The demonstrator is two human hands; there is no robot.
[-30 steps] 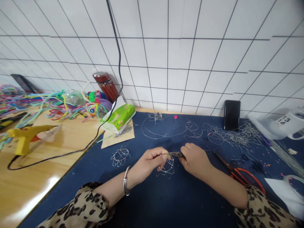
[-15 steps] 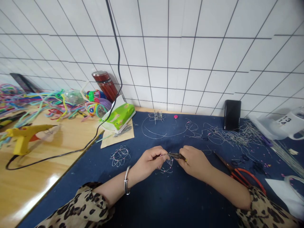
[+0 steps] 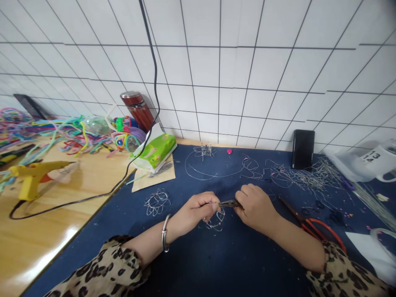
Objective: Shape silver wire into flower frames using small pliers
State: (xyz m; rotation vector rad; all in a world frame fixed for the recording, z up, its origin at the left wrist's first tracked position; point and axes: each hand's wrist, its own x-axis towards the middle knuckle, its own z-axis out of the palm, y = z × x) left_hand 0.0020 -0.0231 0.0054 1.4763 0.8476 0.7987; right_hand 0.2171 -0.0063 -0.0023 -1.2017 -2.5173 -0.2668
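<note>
Between the fingertips of my left hand [image 3: 198, 210] is a looped silver wire piece with small pink beads [image 3: 218, 221], its lower loops hanging over the dark blue mat. My right hand [image 3: 255, 208] is closed around the handles of a pair of pliers [image 3: 228, 203], and those handles are mostly hidden by the fingers. The plier jaws point left and meet the wire at my left fingertips; whether they pinch it is too small to tell. A similar beaded wire flower [image 3: 157, 202] lies flat on the mat, left of my left hand.
Orange-handled scissors [image 3: 321, 231] lie beside my right forearm. Tangled wire [image 3: 315, 173] and a standing black phone-like slab [image 3: 303, 149] are at the back right. On the left are a yellow glue gun [image 3: 35, 175], its black cord, a tissue pack [image 3: 156, 150] and a red flask [image 3: 138, 110].
My right hand has turned slightly, and the pliers lie more level than before. The wire piece hangs a little differently below my left fingers, which have barely moved.
</note>
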